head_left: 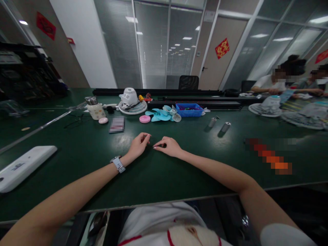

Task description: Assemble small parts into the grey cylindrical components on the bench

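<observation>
Both hands are held close together over the dark green table (153, 184), with a small gap between their fingertips. My left hand (138, 144), a watch (118, 164) on its wrist, has its fingers curled and the thumb pressed against them. My right hand (170, 147) is pinched, thumb against forefinger, pointing at the left one. Whatever either pinch holds is too small to make out. Beyond them lie a pink round part (145, 119) and light blue fan blades (161, 114). A white fan body (129, 97) rests on its round grille (133, 108).
A blue tray (189, 110) of small parts stands behind. Two metal cylinders (226, 127) are to the right. At left are a white plastic housing (27, 165), a patterned bottle (95, 108) and a pale round piece (103, 120). People (271, 83) work at the far right beside more fan parts.
</observation>
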{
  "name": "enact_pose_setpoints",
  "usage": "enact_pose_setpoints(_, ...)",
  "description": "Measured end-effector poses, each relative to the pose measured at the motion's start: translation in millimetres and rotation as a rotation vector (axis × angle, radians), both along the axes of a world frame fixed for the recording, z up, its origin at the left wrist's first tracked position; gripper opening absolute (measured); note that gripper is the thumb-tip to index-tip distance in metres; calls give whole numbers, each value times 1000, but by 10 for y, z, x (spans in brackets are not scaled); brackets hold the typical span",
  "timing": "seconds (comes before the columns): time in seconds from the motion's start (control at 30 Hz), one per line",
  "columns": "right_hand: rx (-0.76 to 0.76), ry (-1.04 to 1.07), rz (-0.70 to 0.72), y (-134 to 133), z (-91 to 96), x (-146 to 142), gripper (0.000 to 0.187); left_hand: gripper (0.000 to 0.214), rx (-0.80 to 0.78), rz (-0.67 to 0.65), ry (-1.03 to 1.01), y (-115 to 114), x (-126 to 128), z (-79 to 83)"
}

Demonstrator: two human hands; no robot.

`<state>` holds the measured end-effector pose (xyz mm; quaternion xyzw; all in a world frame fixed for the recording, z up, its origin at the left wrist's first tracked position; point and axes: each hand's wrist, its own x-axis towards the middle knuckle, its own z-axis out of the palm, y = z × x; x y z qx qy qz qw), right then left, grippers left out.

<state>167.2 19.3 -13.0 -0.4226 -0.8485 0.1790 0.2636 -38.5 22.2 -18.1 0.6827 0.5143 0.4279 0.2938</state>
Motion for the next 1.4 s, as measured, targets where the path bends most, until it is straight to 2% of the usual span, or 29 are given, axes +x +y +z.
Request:
enact_pose_setpoints(0.1,37,24,-4,51,7,104,20,41,-2,-5,6,9,-7,-11)
enact_pose_setpoints(0.17,107,74,-82,154,49,307,21,40,-6,-7,11,14,-12,-15)
enact_pose_setpoints(0.23,237,136,-254,324,125,658,24,40,-9,-12,19,20,-17,-22)
enact_pose_setpoints(0.37,585,165,-754,720,275,1627,29,40,-4,-18,32,35,-27,-46)
enact_pose_setpoints(0.47,581,151,-1007,915,279,2239,32,40,1,-23,43,41,-29,-62)
enact_pose_setpoints(0.57,486,172,-1116,1008,196,2548,33,39,10,-29,51,43,-26,-68)
enact_pose_setpoints(0.77,389,179,-1128,1091,78,2628,32,39,15,-31,59,54,-34,-85)
enact_pose_setpoints(1.07,342,117,-1168,1047,108,2609,35,38,4,-37,68,29,-27,-53)
enact_pose_setpoints(1.23,272,-23,-1221,1003,187,2547,34,38,7,-40,76,26,-32,-53)
enact_pose_setpoints(1.4,253,-226,-1210,935,128,2452,41,38,9,-53,66,44,-40,-74)
